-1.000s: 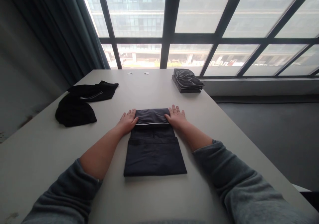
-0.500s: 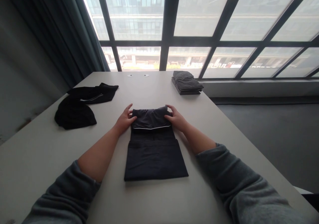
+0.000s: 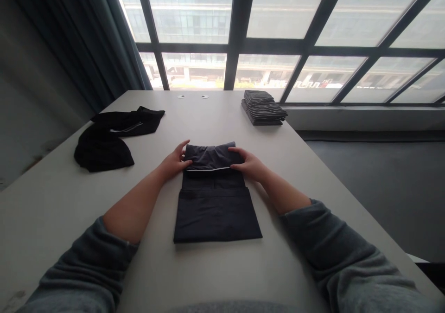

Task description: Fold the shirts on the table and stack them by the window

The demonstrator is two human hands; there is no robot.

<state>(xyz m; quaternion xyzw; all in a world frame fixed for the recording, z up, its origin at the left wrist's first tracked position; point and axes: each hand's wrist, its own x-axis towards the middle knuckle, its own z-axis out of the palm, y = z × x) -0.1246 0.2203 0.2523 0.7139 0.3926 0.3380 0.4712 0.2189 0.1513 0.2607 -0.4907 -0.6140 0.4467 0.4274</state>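
Observation:
A dark navy garment (image 3: 217, 215), folded into a long narrow strip, lies flat on the table in front of me. Its far end is turned over toward me and shows a greyer inner side with a thin white edge line. My left hand (image 3: 174, 162) pinches the left side of this turned-over end, thumb on top and fingers around the edge. On the right side, my right hand (image 3: 251, 163) grips the same end, with fingers and thumb lying over the cloth. The exact kind of garment cannot be made out.
A crumpled black garment (image 3: 104, 148) lies on the table (image 3: 149, 266) to the left. Folded striped clothes (image 3: 263, 109) are stacked near the far right edge. Beyond the table stand a large window (image 3: 194, 11) and a dark curtain (image 3: 86, 25).
My right hand's fingers have shifted inward over the top of the turned-over end. My left hand stays at its side, and the view has tilted slightly down.

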